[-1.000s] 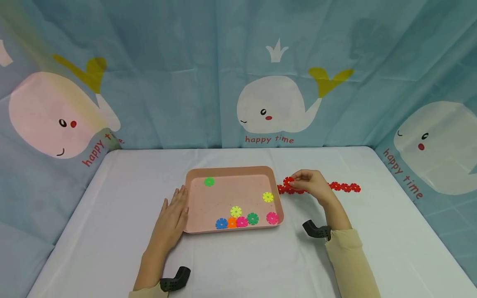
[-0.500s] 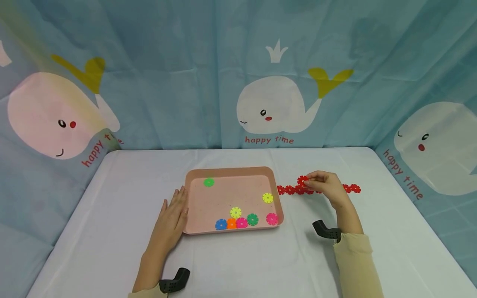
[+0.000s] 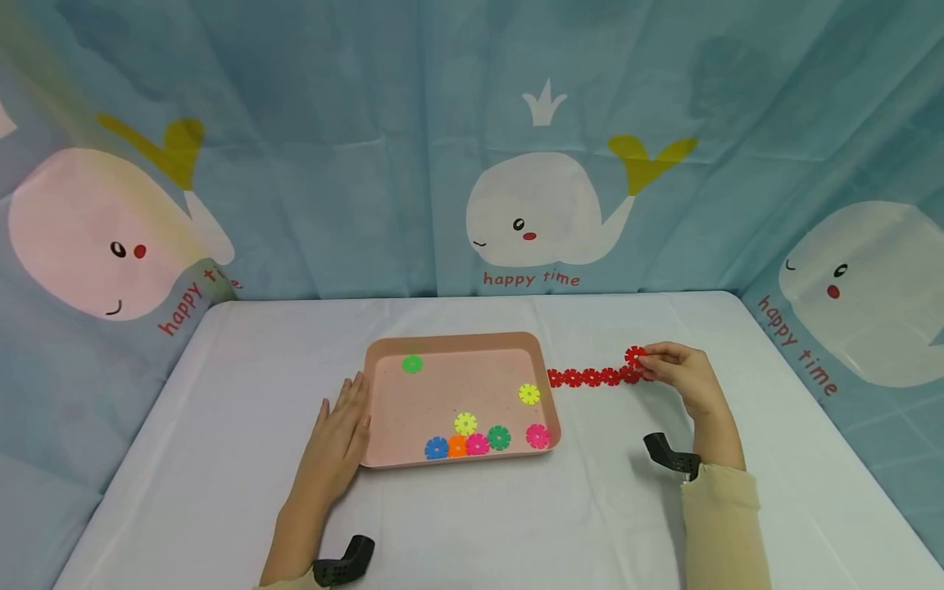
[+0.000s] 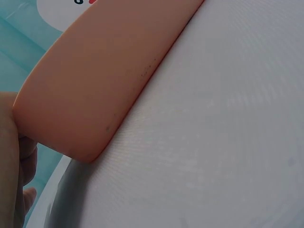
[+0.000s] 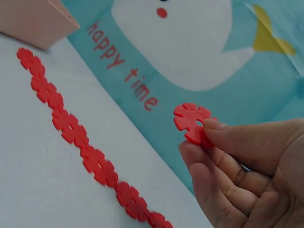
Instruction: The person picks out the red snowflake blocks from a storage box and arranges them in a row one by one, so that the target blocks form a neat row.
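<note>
My right hand [image 3: 692,378] pinches a red flower-shaped disc [image 3: 634,356] between thumb and fingers. In the right wrist view this notched disc [image 5: 186,118] has a small hole in its middle and is held above the table. Below it runs a row of similar red discs [image 3: 592,378], edge to edge, from the tray's right side to under my hand, which hides the row's right end. My left hand [image 3: 332,442] lies with straight fingers along the left side of the pink tray [image 3: 457,340]. The left wrist view shows the tray's outer wall [image 4: 90,90] beside that hand.
Inside the tray lie loose discs: a light green one [image 3: 412,364], a yellow one [image 3: 528,394], a blue one [image 3: 437,447], a dark green one [image 3: 499,437] and others. A blue whale-print curtain [image 3: 332,164] hangs behind the white table [image 3: 472,524].
My right hand has moved to the right along the red row with the disc pinched, uncovering discs on the left and covering those at the right end. The left hand stays at the tray.
</note>
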`<state>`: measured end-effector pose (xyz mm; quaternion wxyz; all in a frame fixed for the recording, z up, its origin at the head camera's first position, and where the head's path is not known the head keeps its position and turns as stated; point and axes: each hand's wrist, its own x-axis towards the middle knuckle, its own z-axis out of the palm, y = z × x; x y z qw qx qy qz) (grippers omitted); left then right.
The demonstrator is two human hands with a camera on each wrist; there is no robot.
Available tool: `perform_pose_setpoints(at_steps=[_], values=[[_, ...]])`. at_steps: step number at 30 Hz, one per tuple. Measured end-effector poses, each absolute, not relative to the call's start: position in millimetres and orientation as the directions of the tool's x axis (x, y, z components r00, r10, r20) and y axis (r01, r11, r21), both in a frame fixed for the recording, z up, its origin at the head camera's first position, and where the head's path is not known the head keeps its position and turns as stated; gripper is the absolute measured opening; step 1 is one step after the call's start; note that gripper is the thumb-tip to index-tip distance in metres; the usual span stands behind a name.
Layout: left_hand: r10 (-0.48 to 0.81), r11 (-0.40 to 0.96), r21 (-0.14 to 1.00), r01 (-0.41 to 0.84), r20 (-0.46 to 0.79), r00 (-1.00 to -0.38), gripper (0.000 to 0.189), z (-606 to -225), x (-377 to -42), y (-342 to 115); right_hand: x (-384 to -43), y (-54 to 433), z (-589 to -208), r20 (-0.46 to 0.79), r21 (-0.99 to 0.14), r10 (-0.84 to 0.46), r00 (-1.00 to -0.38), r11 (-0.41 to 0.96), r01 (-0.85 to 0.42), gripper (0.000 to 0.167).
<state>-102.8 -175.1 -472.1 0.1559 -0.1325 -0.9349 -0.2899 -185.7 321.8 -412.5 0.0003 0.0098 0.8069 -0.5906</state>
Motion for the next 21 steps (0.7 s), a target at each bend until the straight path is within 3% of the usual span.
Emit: perform_pose_setpoints(at_steps=[12,21], values=[[0.155,0.798,0.497,0.341,0.377,-0.913,0.049,-470.6,-102.5,-175.0,-183.8,344.4,-424.2,-0.031,-0.991,0.06,-0.998,0.127,0.039,0.008],[0.156,0.796,0.501,0.34,0.372,-0.915,0.05,-470.1,-102.1,-175.2,-179.4,358.5,-426.4,-0.04,-0.999,0.145,-0.989,-0.002,0.04,0.017]])
